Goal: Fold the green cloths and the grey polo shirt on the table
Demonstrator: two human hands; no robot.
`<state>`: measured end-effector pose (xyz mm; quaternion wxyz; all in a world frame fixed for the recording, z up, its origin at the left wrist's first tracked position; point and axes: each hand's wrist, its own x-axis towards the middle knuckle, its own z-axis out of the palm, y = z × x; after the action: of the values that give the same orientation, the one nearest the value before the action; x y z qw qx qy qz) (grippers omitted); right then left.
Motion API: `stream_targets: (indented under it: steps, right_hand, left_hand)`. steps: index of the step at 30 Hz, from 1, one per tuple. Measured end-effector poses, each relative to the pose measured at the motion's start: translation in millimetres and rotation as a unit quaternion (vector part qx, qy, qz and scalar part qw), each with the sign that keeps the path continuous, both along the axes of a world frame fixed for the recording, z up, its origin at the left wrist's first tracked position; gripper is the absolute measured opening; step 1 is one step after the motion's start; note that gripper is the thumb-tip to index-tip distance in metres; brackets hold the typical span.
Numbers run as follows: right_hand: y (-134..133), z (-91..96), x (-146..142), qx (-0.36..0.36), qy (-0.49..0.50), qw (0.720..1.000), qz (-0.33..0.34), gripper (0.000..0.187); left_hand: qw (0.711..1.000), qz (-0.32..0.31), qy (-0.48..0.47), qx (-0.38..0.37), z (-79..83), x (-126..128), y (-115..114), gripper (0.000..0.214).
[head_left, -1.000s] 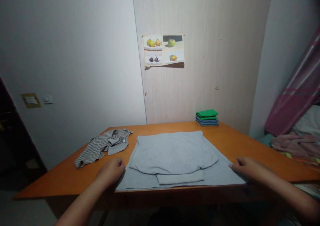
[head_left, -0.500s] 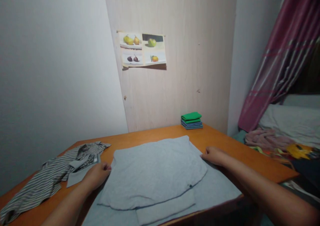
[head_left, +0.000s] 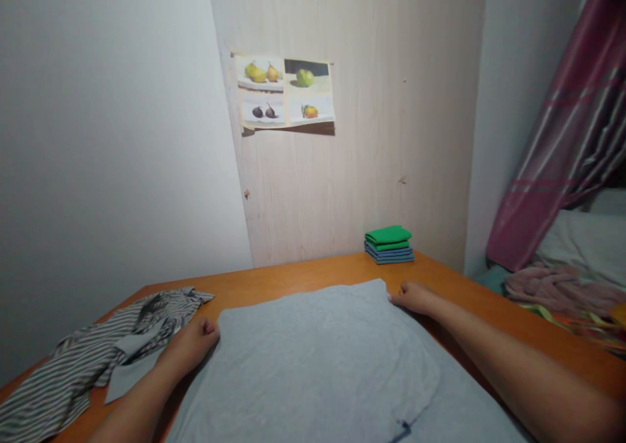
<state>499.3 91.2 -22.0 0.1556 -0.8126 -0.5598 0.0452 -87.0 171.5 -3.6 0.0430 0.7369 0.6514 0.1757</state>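
A light grey shirt (head_left: 303, 358) lies spread over the near part of the table, its upper part doubled over the cloth beneath. A small dark mark shows on it near the bottom of the view. My left hand (head_left: 193, 342) is closed at the shirt's left edge, with the fingers pinching the cloth near the far left corner. At the far right corner, my right hand (head_left: 415, 297) is closed too, thumb and fingertips on the fabric edge. The shirt's near end runs out of view.
A striped shirt (head_left: 63, 365) with a pale collar lies crumpled on the left of the orange table (head_left: 293, 276). Folded green and blue cloths (head_left: 388, 244) are stacked at the back against the wall. A pink curtain (head_left: 542, 169) hangs at the right, near heaped bedding (head_left: 542, 286).
The view has come closer to the table and turned slightly left. The near edge of the shirt's upper layer has dropped mostly out of view. Both hands keep to its side edges.
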Motion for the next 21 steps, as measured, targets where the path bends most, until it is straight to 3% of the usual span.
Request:
stream_targets:
  steps: [5,11,17,21]
  right_hand:
    - [22,-1.0,5,0.01,-0.002,1.0,0.008,0.048]
    - [43,-5.0,15,0.023,-0.001,0.999,0.023,0.045]
    - [61,-19.0,28,0.119,0.143,0.973,0.138,0.042]
    - [66,-26.6,35,0.126,0.195,0.954,0.19,0.042]
  left_hand:
    - [1.0,0.001,0.004,-0.02,1.3,-2,19,0.022]
    - [0.999,0.013,-0.032,0.021,4.4,5,28,0.022]
    - [0.994,-0.036,-0.08,0.059,-1.7,11,29,0.039]
    - [0.985,-0.087,-0.145,0.038,-4.1,12,35,0.042]
